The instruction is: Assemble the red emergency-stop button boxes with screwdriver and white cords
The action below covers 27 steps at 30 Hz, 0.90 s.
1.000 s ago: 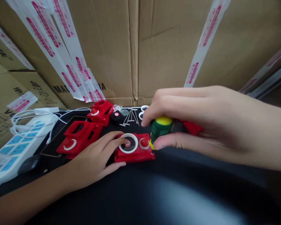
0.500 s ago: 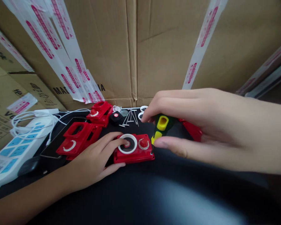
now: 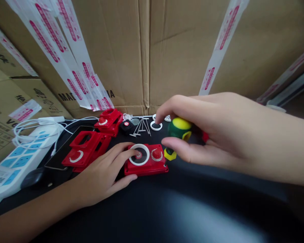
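Note:
A red plastic device lies flat on the black surface, with a black disc inside a white ring and a red knob on its top. My left hand grips the device from its left: fingertips press on the disc, and the thumb lies along the near edge. In my right hand, between thumb and fingers, is a green and yellow screwdriver. It leans, and its tip meets the device's right near corner. Whether a screw sits under the tip I cannot make out.
To the left stand several red housings, a dark flat panel and a white power strip with cables. Behind the device lie thin metal pins, a black square part and white rings. Cardboard boxes wall the back.
The screwdriver has turned in my right hand, its handle now showing a rounded yellow end. My right fingers have shifted round it. My left hand stays on the device.

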Each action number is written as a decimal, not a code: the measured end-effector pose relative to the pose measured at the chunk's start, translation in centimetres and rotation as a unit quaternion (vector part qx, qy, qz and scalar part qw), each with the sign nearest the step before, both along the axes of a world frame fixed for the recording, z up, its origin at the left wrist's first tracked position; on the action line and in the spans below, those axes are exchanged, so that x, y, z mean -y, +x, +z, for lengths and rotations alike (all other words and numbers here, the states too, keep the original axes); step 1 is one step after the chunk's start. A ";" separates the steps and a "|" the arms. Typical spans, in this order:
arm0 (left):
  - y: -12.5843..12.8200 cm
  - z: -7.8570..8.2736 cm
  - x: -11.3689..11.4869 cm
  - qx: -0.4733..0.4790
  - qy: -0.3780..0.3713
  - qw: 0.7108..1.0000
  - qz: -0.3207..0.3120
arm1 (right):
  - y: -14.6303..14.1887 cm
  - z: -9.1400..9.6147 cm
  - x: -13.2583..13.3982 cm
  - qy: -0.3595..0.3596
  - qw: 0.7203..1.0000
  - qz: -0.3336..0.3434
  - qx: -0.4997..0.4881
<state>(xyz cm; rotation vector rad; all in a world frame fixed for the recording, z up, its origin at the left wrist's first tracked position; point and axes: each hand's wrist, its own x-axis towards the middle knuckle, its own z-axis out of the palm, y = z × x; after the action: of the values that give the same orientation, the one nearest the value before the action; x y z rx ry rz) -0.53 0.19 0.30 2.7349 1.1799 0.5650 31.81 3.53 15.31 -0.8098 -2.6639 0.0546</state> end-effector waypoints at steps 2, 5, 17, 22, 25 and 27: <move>0.0 -0.3 0.0 0.019 0.002 1.000 0.008 | 0.2 0.0 0.0 -0.024 0.999 0.021 -0.005; 0.0 -0.6 0.0 0.050 -0.011 0.999 0.012 | 0.5 0.2 0.0 -0.049 0.998 0.041 -0.008; 0.0 -0.4 0.1 0.031 -0.006 0.999 0.007 | -0.4 0.4 0.5 -0.047 0.998 0.033 0.001; 0.1 -0.2 0.1 0.007 -0.009 1.000 0.007 | -0.7 0.1 0.3 0.083 0.993 -0.088 0.007; 0.1 -0.3 0.1 0.006 -0.009 1.000 0.007 | -0.4 -0.1 0.2 0.097 0.991 -0.088 0.014; 0.2 -0.4 0.2 0.014 -0.008 1.000 0.008 | -0.2 -0.1 0.2 0.068 0.996 -0.051 0.009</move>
<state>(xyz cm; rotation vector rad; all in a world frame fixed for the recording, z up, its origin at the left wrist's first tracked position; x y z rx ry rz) -0.36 0.03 -0.05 2.6963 1.1969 0.5922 31.63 3.37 15.16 -0.9030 -2.6057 -0.1583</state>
